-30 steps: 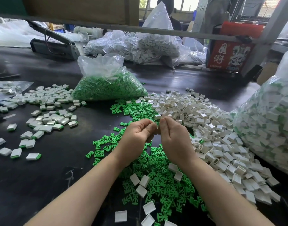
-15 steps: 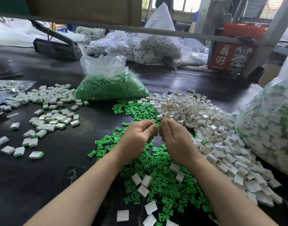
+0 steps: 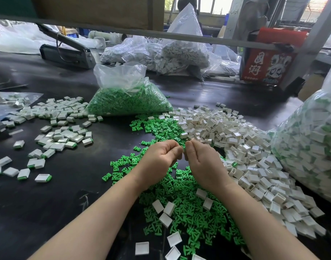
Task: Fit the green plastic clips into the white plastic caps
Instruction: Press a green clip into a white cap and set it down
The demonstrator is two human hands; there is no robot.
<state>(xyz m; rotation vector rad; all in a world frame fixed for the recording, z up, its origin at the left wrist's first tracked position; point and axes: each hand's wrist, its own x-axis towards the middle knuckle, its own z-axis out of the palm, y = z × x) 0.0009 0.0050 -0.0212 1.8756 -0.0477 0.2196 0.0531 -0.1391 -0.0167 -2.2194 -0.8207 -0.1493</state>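
Head view: left hand (image 3: 162, 158) and right hand (image 3: 202, 162) are meeting fingertip to fingertip above the dark matte tabletop (image 3: 70, 194), fingers curled inward. Whatever they are pinching is hiding behind the fingers; cannot tell which piece each hand is holding. Small bright-green plastic clips (image 3: 183, 203), flat with splayed prongs, are lying heaped directly beneath and between both wrists. Small white rectangular plastic caps (image 3: 241, 147), hollow and open on one face, are piling up just right of the right hand. White caps with green clip edges showing (image 3: 61, 136) are lying scattered well left of the left hand. A clear plastic bag of green clips (image 3: 127, 98) is sitting beyond the hands.
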